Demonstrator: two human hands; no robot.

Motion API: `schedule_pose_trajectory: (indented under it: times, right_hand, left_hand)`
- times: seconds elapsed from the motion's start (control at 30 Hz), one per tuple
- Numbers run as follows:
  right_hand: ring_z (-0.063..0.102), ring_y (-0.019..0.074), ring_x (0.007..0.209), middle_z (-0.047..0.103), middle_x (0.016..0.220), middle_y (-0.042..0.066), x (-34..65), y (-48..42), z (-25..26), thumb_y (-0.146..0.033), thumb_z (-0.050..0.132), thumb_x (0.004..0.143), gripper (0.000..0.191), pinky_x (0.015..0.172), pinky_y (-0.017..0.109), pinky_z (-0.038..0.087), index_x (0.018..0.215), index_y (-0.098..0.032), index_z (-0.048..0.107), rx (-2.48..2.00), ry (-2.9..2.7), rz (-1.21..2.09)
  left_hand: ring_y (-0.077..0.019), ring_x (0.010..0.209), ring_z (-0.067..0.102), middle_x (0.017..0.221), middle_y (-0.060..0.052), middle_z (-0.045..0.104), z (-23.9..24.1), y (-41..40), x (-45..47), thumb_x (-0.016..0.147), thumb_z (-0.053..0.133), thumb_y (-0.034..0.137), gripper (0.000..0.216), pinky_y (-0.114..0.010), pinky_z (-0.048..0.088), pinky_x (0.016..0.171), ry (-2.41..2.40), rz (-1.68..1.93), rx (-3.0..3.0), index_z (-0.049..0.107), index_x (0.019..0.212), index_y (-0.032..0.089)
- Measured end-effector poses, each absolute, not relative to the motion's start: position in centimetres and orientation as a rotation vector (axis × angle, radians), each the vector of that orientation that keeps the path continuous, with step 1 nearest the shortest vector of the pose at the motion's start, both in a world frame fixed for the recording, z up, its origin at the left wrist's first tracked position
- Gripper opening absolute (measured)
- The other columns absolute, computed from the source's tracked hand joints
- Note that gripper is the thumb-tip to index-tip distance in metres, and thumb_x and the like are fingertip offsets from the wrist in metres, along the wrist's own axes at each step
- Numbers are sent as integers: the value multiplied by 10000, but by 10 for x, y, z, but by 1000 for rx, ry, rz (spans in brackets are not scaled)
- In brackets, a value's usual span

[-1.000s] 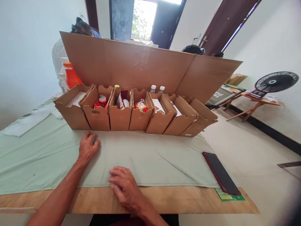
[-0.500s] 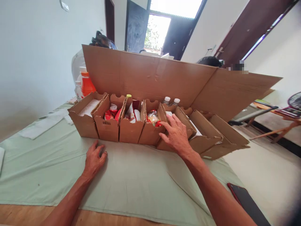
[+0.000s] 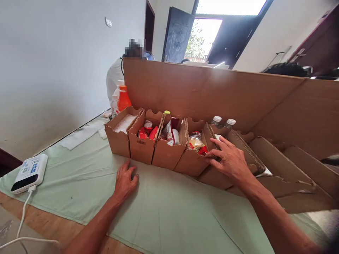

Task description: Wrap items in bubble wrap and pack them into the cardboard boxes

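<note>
My left hand (image 3: 126,180) rests on the pale green cloth (image 3: 156,204), fingers apart, in front of a row of brown cardboard boxes. Over the front of the fifth cardboard box (image 3: 215,178) lies my right hand (image 3: 229,158), its fingers spread near the wall shared with the fourth box (image 3: 189,164). Whether the fingertips touch that wall I cannot tell. A clear packet with red edges (image 3: 196,141) sits in the fourth box. Red packets (image 3: 148,132) fill the second box (image 3: 140,150), and a white and dark red packet (image 3: 171,134) leans in the third.
Behind the row stands a tall cardboard panel (image 3: 185,84). An orange bottle (image 3: 123,98) is at its left end; two white-capped bottles (image 3: 230,122) poke up behind the boxes. A white power bank (image 3: 30,173) with a cable lies at left. Beyond the panel sits a person (image 3: 113,76).
The view has turned left, so the boxes appear farther right and the power bank has come into view. Both hands stay in nearly the same places relative to the boxes.
</note>
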State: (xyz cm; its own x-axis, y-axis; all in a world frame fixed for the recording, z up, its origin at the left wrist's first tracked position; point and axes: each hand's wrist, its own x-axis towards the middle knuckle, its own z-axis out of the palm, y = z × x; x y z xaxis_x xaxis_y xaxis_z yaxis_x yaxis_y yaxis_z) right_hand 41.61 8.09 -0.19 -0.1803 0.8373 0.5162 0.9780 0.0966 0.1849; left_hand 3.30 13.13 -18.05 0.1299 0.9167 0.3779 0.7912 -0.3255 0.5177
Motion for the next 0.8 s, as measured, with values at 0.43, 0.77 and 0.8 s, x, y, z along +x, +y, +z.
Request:
schedule_pose_trajectory:
  times: [0.43, 0.77, 0.8]
  right_hand:
    - [483, 364, 1370, 612, 1403, 120, 402, 64, 4, -319, 568, 921, 225, 977, 549, 447, 948, -239, 776, -1844, -2055, -662]
    - [637, 347, 1222, 699, 1252, 116, 368, -80, -80, -321, 553, 954, 168, 1001, 531, 481, 969, -243, 700, -1676, -1671, -624]
    - [682, 336, 1141, 713, 1229, 117, 372, -98, -105, -326, 549, 946, 190, 919, 490, 533, 949, -243, 720, -1724, -1711, -599]
  left_hand:
    - [-363, 1279, 567, 1421, -156, 590, -178, 130, 33, 789, 562, 249, 358, -550, 454, 1096, 1694, 983, 2185, 759, 1081, 184]
    - [-372, 1304, 547, 1437, -169, 578, -176, 129, 34, 786, 574, 228, 359, -557, 449, 1098, 1696, 973, 2176, 760, 1088, 173]
    - [-369, 1306, 546, 1439, -162, 578, -176, 129, 34, 787, 575, 227, 362, -555, 449, 1099, 1700, 967, 2176, 760, 1093, 178]
